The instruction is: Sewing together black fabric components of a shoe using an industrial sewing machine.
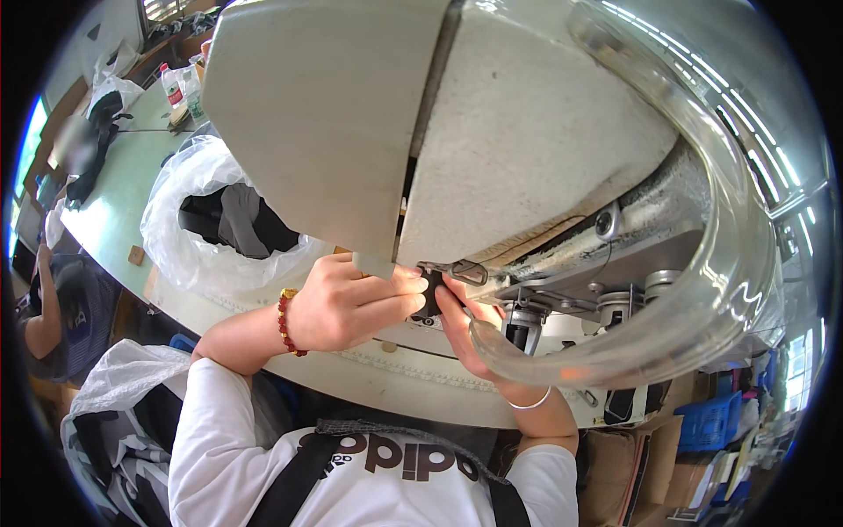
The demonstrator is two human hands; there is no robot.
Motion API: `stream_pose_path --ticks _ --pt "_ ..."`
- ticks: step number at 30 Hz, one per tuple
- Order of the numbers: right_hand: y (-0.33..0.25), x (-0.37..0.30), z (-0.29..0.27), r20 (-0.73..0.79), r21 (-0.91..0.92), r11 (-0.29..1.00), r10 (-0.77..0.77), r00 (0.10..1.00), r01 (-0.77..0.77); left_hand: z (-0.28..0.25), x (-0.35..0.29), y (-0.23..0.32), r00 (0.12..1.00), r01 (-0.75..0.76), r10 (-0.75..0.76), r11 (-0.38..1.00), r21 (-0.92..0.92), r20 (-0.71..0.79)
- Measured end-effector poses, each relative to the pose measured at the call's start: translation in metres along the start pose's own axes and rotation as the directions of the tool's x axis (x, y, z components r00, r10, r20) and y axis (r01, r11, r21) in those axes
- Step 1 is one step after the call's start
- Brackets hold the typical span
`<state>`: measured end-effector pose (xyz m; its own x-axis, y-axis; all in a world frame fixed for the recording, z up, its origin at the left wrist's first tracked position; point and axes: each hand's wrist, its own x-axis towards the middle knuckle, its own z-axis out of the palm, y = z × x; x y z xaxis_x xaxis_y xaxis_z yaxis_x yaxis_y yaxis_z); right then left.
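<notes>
Under the pale head of a sewing machine (pixel 527 132), my two hands meet at a small black piece of fabric (pixel 429 297). My left hand (pixel 347 303), with a red bead bracelet at its wrist, pinches the fabric's left side between thumb and fingers. From the other side, the fingers of my right hand (pixel 463 329) close on the same piece, partly hidden behind a clear curved plastic tube or guard (pixel 597 364). A small metal loop (pixel 468 271) sits just above the fabric. The machine head covers the needle area.
Left of the machine, a white plastic bag (pixel 176 206) holds dark and grey cloth. A small wooden block (pixel 136 255) lies on the pale table (pixel 114 206), with bottles (pixel 171 85) farther back. Another person sits at far left. Cardboard (pixel 606 465) and a blue crate (pixel 708 422) stand at right.
</notes>
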<state>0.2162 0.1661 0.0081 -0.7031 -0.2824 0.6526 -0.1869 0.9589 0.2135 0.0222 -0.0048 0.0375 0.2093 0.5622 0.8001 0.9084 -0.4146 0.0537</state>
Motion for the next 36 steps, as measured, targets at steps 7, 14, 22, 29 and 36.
stream_pose_path --ticks 7,14,22,29,36 --pt "0.012 -0.008 0.008 0.038 -0.113 0.971 -0.210 0.977 0.213 0.011 -0.017 -0.011 0.928 0.369 -0.351 0.829 -0.419 0.124" --pt "0.011 -0.004 0.005 -0.040 -0.025 0.993 -0.113 0.993 0.112 0.000 -0.010 -0.011 0.961 0.272 -0.241 0.913 -0.304 0.134" --pt "0.002 -0.023 0.025 0.852 0.518 -0.476 0.361 0.380 -0.711 -0.005 -0.002 -0.008 0.994 0.048 -0.036 0.992 -0.113 0.100" --pt "0.007 -0.045 0.044 0.834 0.102 -0.994 0.060 0.549 -0.046 -0.003 -0.003 -0.007 0.996 -0.016 0.020 0.999 -0.049 0.090" --pt "0.007 0.014 0.003 0.957 -0.267 -0.793 -0.150 0.249 0.547 0.001 -0.006 -0.005 0.973 0.228 -0.232 0.949 -0.218 0.009"
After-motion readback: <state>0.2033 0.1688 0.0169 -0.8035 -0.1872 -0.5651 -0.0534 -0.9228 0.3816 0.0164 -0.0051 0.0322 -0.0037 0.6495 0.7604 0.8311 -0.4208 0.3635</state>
